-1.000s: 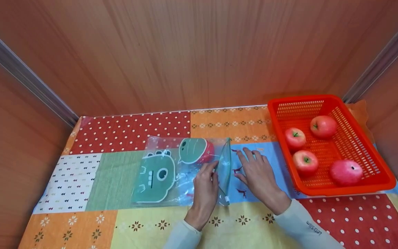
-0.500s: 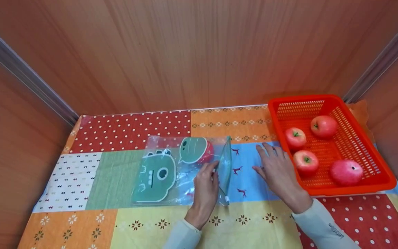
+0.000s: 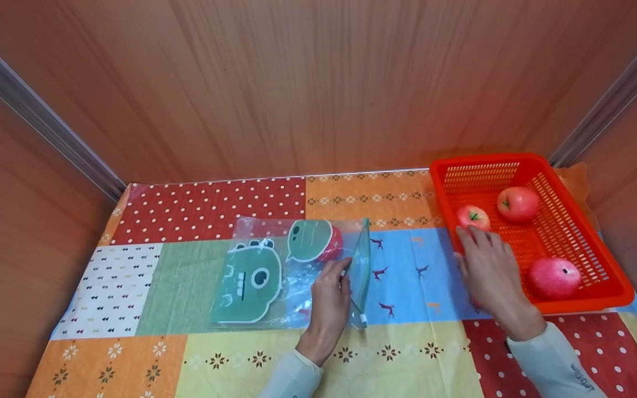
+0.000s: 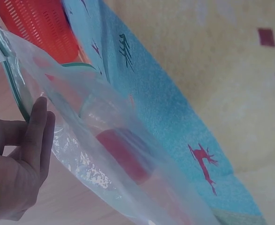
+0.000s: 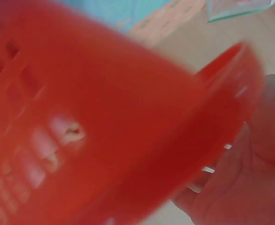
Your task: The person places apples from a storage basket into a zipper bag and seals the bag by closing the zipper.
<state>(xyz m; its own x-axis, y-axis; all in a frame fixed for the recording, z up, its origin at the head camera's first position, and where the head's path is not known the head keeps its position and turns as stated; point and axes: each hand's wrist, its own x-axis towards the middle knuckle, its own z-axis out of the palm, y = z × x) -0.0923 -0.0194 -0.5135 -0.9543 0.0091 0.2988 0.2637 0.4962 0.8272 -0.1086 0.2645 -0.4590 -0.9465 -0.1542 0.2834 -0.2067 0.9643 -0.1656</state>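
Observation:
A clear zip bag (image 3: 249, 287) with green monster prints lies flat on the patchwork cloth, its mouth facing right and parted. My left hand (image 3: 328, 301) pinches the bag near that mouth; in the left wrist view the fingers (image 4: 36, 136) meet the green zip edge. A red rounded shape (image 4: 125, 154) shows through the plastic; its kind is unclear. My right hand (image 3: 492, 271) reaches over the near left side of the orange-red basket (image 3: 620, 284), covering the front apple. A smaller apple (image 3: 472, 216) sits just beyond its fingertips. The basket wall hides those fingers in the right wrist view.
Another apple (image 3: 518, 204) lies toward the back of the basket. A pink rounded fruit (image 3: 555, 277) with a dark spot lies at its front right. A wood-grain wall (image 3: 296, 88) closes off the back, with panels at both sides.
My right hand has moved right from beside the bag's mouth, across the blue cloth, to above the basket's front apple. The left hand and bag have stayed in place.

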